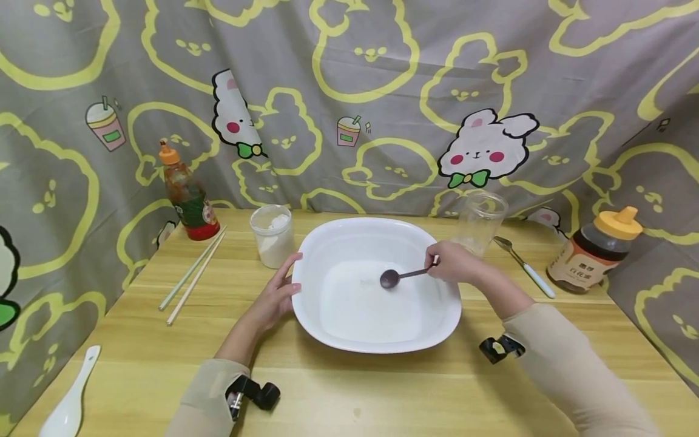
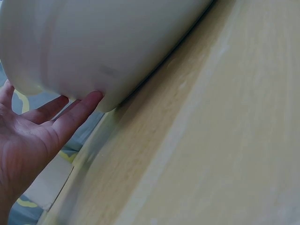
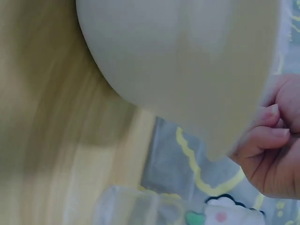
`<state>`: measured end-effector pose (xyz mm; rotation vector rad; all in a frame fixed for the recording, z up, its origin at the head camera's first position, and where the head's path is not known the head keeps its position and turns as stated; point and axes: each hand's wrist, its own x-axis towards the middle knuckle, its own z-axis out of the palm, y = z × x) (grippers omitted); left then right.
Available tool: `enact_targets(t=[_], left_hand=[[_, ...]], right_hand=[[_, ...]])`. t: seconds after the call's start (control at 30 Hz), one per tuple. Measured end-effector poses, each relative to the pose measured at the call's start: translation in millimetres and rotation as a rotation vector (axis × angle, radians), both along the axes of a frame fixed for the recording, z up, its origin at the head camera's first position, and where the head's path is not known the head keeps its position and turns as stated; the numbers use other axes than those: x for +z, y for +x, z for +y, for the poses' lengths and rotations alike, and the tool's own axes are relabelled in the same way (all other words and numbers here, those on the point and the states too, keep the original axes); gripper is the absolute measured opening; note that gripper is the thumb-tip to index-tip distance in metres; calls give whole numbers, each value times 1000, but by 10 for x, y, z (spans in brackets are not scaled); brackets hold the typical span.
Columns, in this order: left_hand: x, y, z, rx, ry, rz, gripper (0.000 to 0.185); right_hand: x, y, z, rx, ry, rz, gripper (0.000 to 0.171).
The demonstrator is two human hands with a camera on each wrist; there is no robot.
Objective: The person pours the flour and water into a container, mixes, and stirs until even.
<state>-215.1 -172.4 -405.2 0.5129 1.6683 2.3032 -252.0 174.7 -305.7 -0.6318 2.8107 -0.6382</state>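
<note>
A large white basin sits mid-table; whether anything lies in it I cannot tell. At its left rim my left hand holds on, with two fingertips over the edge. In the left wrist view, other fingers of that hand rest nearly straight against the outer wall. My right hand, above the right rim, pinches the handle of a small dark brown spoon. The spoon's bowl hangs inside the basin. In the right wrist view the basin's side hides the spoon, while the curled fingers show beyond the rim.
Behind the basin stand a clear container of white powder and a clear cup. Chopsticks and a sauce bottle are left; a blue-handled utensil and honey bottle right. A white spoon lies front left.
</note>
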Motion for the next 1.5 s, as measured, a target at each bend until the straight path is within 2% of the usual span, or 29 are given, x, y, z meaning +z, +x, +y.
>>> enact_targets(t=[0.13, 0.27, 0.47, 0.63, 0.93, 1.1, 1.23, 1.37, 1.5], left_hand=[[-11, 1, 3, 0, 0, -4, 65], [-20, 11, 2, -1, 3, -12, 66], [-28, 11, -1, 5, 7, -9, 66], [-28, 20, -3, 9, 9, -8, 66], [-11, 24, -2, 12, 2, -6, 65], [-1, 17, 5, 7, -1, -7, 65], [0, 17, 5, 9, -1, -15, 65], [4, 18, 5, 15, -6, -22, 66], [6, 13, 6, 14, -9, -21, 67]], right_hand=[[-147, -97, -167, -34, -113, -27, 4], [-281, -140, -393, -30, -204, -104, 2], [-346, -72, -683, 11, -249, -178, 3], [-330, 36, -773, 69, -260, -241, 2], [-217, 231, -590, 259, -208, -357, 5], [-83, 270, -348, 341, -137, -370, 7], [53, 266, -135, 341, -62, -351, 10], [183, 247, 43, 316, -2, -288, 14], [278, 196, 154, 233, 52, -203, 13]])
